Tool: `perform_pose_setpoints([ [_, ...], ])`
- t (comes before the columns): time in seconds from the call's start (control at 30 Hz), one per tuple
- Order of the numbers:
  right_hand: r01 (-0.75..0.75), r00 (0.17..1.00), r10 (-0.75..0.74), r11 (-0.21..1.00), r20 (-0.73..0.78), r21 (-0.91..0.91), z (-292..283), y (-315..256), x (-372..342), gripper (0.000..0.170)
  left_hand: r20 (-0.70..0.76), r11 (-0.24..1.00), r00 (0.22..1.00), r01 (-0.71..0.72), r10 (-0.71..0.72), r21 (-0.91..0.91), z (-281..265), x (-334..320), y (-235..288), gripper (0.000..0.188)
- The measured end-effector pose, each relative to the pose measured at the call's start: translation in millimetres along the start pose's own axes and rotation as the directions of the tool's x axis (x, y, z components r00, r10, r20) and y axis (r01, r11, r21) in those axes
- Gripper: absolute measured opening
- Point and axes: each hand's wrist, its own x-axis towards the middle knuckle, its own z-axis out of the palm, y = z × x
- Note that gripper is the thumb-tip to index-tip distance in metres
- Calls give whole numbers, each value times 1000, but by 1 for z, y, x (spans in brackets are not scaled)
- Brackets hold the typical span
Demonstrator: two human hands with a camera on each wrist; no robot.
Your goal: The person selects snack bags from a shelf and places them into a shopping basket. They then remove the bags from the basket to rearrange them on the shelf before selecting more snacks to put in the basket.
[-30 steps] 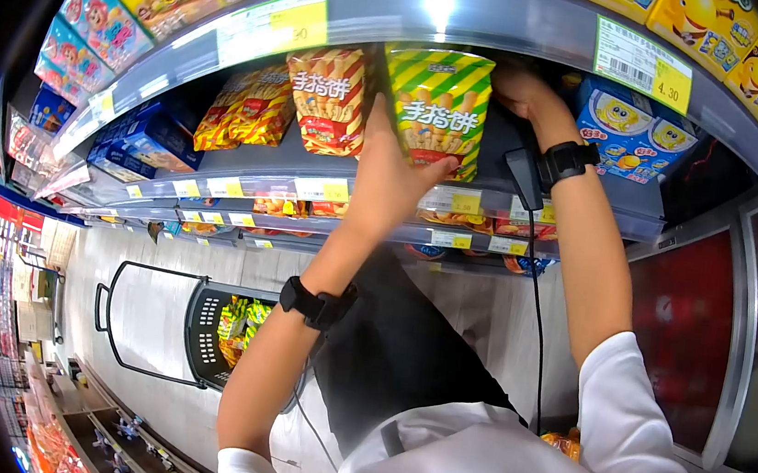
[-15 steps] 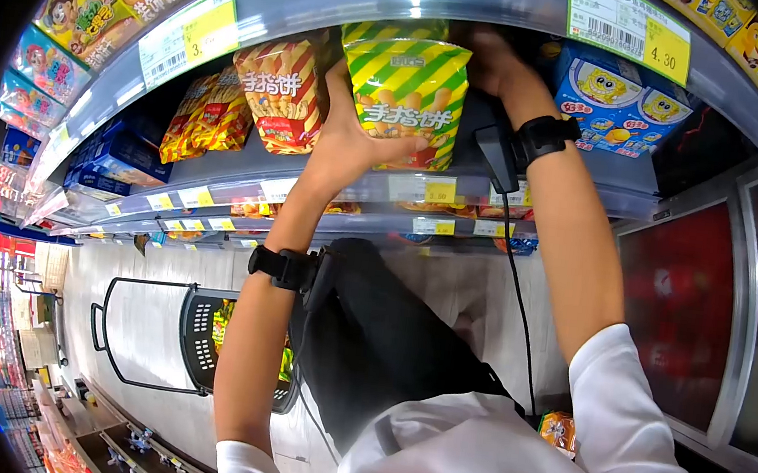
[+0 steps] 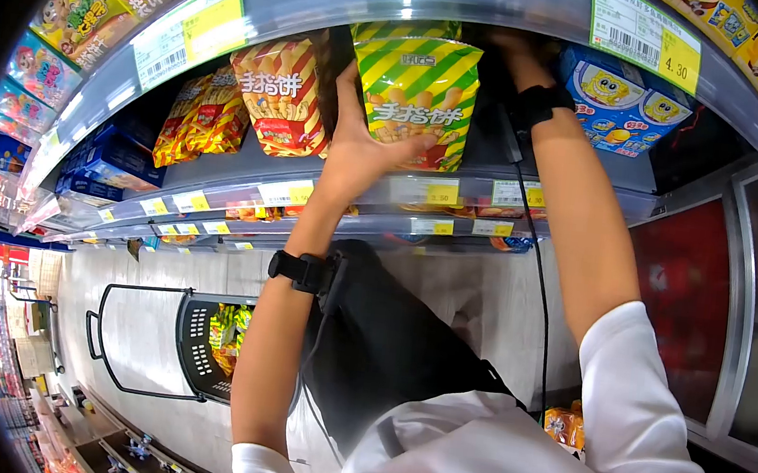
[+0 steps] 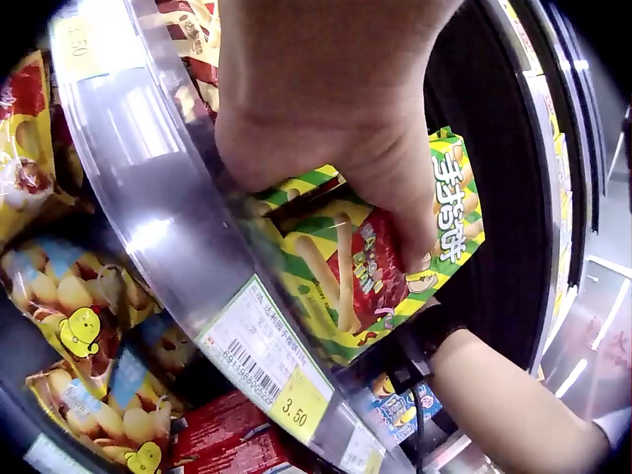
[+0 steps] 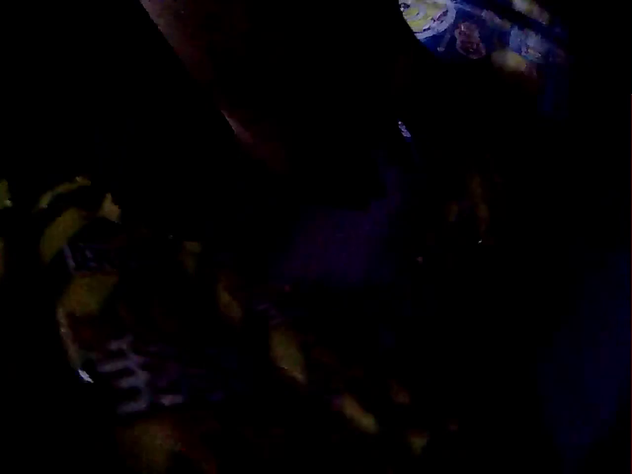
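Note:
A green-and-yellow striped bag of finger biscuits [image 3: 418,102] stands upright at the shelf's front. My left hand [image 3: 371,151] grips its left side, the thumb lying across the lower front; the other fingers are mostly hidden. In the left wrist view, the thumb presses the striped bag [image 4: 336,281] just above the shelf rail. Another striped bag [image 3: 405,29] shows behind the gripped one. My right hand [image 3: 512,49] reaches deep into the shelf, right of the bags, its fingers lost in shadow. The right wrist view is very dark, with striped bags [image 5: 84,296] faintly showing at left.
Red-striped biscuit bags [image 3: 280,92] stand left of my left hand. Blue cartoon boxes [image 3: 629,101] sit right of my right forearm. The upper shelf edge [image 3: 486,12] overhangs both hands. A black basket [image 3: 200,333] with snack bags stands on the floor.
My right hand has gone deeper into the shelf. The left thumb has closed over the bag's lower front. The head view has shifted a little.

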Motion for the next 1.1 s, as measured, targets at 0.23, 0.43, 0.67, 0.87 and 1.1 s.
perform_pose_setpoints([
  [0.23, -63, 998, 64, 998, -19, 29, -4, -7, -14, 42, -5, 999, 1000, -25, 25, 25, -2, -1, -4, 99],
  [0.43, -84, 996, 85, 995, -29, 48, -10, -11, -13, 45, -2, 999, 1000, 8, -8, -32, 0, -3, 4, 97],
  [0.67, -113, 992, 118, 991, -55, 77, -1, -20, -21, 50, 12, 997, 999, 47, -47, -53, 0, -3, 2, 97],
  [0.87, -135, 988, 142, 986, -68, 97, 6, -22, -31, 54, 18, 1000, 1000, -14, 14, -8, -3, -1, -6, 97],
  [1.1, -138, 986, 146, 985, -76, 108, 16, -24, -36, 58, 29, 999, 999, -15, 16, -32, -1, -1, 0, 97],
])
